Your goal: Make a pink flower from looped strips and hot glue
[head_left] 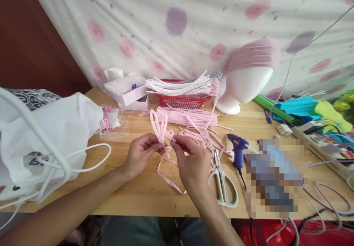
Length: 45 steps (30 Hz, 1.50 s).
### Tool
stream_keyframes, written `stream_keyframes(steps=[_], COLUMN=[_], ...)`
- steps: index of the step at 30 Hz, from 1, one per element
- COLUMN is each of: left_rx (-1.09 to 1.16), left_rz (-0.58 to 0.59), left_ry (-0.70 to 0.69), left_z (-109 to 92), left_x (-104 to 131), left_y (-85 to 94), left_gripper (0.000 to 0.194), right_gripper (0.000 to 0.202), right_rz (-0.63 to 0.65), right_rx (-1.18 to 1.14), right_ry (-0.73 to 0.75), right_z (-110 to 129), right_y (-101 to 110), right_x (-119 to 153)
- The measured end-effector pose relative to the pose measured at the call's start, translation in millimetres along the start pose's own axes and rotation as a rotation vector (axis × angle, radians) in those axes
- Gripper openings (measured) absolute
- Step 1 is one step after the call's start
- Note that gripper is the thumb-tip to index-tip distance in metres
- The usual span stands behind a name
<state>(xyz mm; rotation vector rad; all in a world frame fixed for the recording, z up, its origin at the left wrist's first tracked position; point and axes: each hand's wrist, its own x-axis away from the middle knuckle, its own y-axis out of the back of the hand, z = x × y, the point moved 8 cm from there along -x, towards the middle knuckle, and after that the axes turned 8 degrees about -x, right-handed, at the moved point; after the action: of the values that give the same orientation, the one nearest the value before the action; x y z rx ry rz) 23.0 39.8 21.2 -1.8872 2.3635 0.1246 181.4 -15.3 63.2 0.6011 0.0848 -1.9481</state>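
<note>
Pink pipe cleaners bent into tall loops (158,125) stand up from the fingers of my left hand (142,152), which pinches them at their base. My right hand (193,161) is closed beside it, thumb and fingertips pinching a short curled piece of pink pipe cleaner (169,133) close to the loops. Whether that piece is joined to the loops I cannot tell. Below the hands a pink measuring tape (167,179) lies curved on the wooden table (132,198). Right of my right hand lie scissors (222,187) with pale green handles, blades slightly apart.
Loose pink pipe cleaners (190,116) lie behind my hands, before a red basket (181,101) of white, silver and pink ones. A blue glue gun (237,148), cables and a blurred-out object (273,176) are right. White bags (55,128) fill the left; a foam head (247,84) stands behind.
</note>
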Motion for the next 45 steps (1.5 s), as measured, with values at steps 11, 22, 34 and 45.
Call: stream_keyframes(steps=[11, 22, 34, 45], left_rx=[-0.078, -0.075, -0.100, -0.049], left_rz=[-0.008, 0.069, 0.100, 0.125], left_ry=[-0.009, -0.060, -0.109, -0.083], left_z=[3.7, -1.5, -6.2, -5.7], left_x=[0.5, 0.8, 2.5, 2.7], left_y=[1.8, -3.1, -7.2, -8.5], left_gripper=[0.028, 0.027, 0.022, 0.020], right_gripper=[0.024, 0.011, 0.014, 0.016], right_rz=[-0.161, -0.003, -0.083, -0.109], right_rx=[-0.486, -0.581, -0.147, -0.131], right_ry=[-0.413, -0.460, -0.046, 0.020], right_z=[-34.8, -24.3, -1.4, 4.0], right_y=[0.3, -25.0, -14.7, -11.8], right_x=[7.8, 22.8, 27.2, 29.1])
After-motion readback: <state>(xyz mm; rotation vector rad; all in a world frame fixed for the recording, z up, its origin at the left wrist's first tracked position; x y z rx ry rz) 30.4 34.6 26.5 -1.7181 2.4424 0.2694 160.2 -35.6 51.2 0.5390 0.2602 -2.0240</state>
